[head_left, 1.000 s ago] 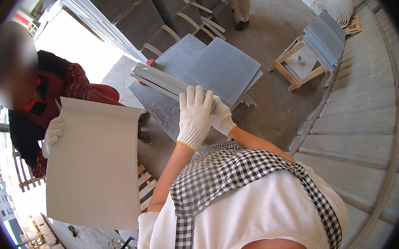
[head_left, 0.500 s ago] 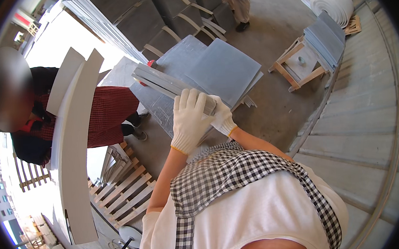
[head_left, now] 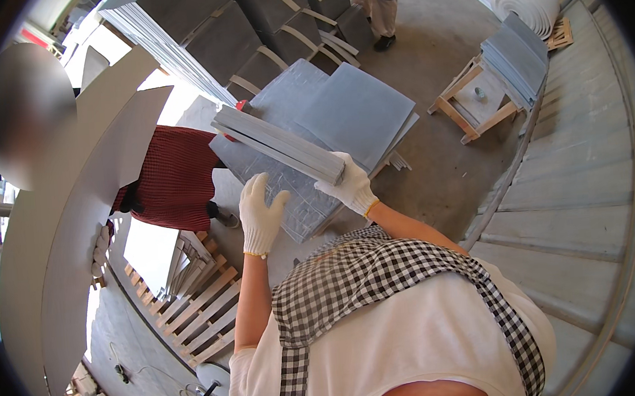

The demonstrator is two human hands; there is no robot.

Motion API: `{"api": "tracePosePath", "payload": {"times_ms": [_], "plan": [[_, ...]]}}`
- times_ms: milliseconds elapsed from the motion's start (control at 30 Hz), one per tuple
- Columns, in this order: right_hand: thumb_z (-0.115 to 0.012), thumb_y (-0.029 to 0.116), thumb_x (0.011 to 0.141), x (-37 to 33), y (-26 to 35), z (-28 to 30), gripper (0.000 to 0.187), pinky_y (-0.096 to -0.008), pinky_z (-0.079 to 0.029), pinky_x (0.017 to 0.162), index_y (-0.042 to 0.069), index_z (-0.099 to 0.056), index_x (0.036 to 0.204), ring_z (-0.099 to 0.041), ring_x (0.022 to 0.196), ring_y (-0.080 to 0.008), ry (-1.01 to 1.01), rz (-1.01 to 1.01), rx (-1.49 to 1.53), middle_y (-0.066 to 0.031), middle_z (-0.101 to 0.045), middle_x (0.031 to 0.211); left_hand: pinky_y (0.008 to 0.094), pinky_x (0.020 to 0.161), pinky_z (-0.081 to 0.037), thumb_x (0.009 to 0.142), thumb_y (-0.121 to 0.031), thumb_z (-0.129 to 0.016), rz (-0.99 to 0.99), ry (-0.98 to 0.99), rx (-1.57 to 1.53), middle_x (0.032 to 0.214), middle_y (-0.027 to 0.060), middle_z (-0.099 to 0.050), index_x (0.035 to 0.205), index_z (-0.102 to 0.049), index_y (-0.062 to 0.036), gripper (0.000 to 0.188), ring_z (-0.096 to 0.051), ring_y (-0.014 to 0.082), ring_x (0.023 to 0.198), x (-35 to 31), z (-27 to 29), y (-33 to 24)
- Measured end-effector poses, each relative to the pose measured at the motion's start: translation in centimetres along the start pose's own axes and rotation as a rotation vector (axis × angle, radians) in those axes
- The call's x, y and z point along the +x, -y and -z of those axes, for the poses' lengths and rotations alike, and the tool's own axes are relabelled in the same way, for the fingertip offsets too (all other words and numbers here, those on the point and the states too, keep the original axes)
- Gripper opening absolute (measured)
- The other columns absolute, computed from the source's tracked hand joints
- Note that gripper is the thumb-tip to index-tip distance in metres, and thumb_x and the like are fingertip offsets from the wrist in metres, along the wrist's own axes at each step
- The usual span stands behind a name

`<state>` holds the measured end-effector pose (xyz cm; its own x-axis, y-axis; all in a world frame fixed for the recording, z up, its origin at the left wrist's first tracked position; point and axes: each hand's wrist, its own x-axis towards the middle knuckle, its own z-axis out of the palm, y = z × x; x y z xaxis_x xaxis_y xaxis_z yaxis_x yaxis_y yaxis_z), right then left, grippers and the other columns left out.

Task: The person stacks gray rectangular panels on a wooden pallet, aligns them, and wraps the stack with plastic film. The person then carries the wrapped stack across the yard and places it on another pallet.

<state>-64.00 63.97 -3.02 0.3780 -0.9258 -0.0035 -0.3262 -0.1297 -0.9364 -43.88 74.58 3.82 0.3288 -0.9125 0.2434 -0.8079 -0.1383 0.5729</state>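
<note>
A bundle of long, flat grey strips (head_left: pixel 277 143) lies slantwise across the worktable (head_left: pixel 289 218). My right hand (head_left: pixel 351 190), in a white knitted glove, is closed around the bundle's near right end. My left hand (head_left: pixel 261 215), gloved alike, is left of the bundle and apart from it. Its thumb and fingers are spread, and it holds nothing. Flat grey-blue sheets (head_left: pixel 359 110) are piled on the table just beyond my right hand. Some of the right fingers are hidden under the strips.
At left, a co-worker in a red checked apron (head_left: pixel 176 175) handles large pale panels (head_left: pixel 69 223) close to me. A slatted pallet (head_left: pixel 208 316) lies below them. Dark stacked blocks (head_left: pixel 225 39) stand behind the table. On the right are a wooden stand (head_left: pixel 476 102) and a white roll (head_left: pixel 521 7).
My left hand has come off the strips and moved left and slightly nearer me, fingers opening. My right hand stays at the bundle's end. The co-worker's pale panels have swung leftward and look larger.
</note>
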Motion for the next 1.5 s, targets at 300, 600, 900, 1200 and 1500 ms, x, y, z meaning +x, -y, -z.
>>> {"api": "tracePosePath", "payload": {"times_ms": [300,600,900,1200,1500], "plan": [[-0.086,0.029,0.072,0.2,-0.3,-0.2,0.069,-0.0356,-0.049,0.100,0.011,-0.054,0.131,-0.062,0.117,-0.0257,-0.005,0.032,-0.024,-0.0091,-0.064,0.124,0.0397,0.099,-0.047,0.085,-0.037,-0.069,0.485,0.258,-0.263,0.123,0.0258,-0.066,0.128,-0.060,0.0050,0.061,-0.063,0.0347,0.117,-2.4,-4.4,8.0],[-0.086,0.030,0.072,0.2,-0.6,-0.3,0.069,-0.0348,-0.049,0.099,0.013,-0.054,0.131,-0.063,0.115,-0.0242,0.002,0.049,0.008,-0.0085,-0.065,0.123,0.0358,0.093,-0.049,0.087,-0.037,-0.071,0.561,0.233,-0.368,0.113,0.0203,-0.070,0.127,-0.061,0.0036,0.058,-0.065,0.0272,0.107,-1.2,-6.1,8.2],[-0.088,0.033,0.070,0.8,-1.3,0.0,0.075,-0.0353,-0.050,0.097,0.009,-0.050,0.131,-0.065,0.113,-0.0254,-0.013,0.031,-0.022,-0.0104,-0.067,0.120,0.0343,0.091,-0.050,0.087,-0.035,-0.072,0.625,0.183,-0.494,0.114,0.0160,-0.069,0.128,-0.061,0.0021,0.057,-0.064,0.0233,0.106,-0.7,-7.5,7.9],[-0.088,0.037,0.069,1.5,-1.6,0.3,0.077,-0.0361,-0.051,0.094,0.009,-0.050,0.130,-0.066,0.111,-0.0267,-0.033,0.005,-0.093,-0.0127,-0.067,0.118,0.0330,0.103,-0.042,0.093,-0.038,-0.068,0.535,-0.123,-0.742,0.131,0.0151,-0.061,0.149,-0.038,0.0021,0.075,-0.056,0.0219,0.120,4.9,-4.9,10.0],[-0.089,0.032,0.069,1.7,-2.6,-0.1,0.076,-0.0351,-0.051,0.095,0.009,-0.050,0.130,-0.065,0.111,-0.0237,0.006,-0.022,0.055,-0.0097,-0.067,0.118,0.0345,0.096,-0.047,0.102,-0.051,-0.044,0.714,-0.217,-1.225,0.128,0.0117,-0.063,0.131,-0.057,-0.0045,0.056,-0.059,0.0240,0.116,20.6,-5.2,17.9]]}}
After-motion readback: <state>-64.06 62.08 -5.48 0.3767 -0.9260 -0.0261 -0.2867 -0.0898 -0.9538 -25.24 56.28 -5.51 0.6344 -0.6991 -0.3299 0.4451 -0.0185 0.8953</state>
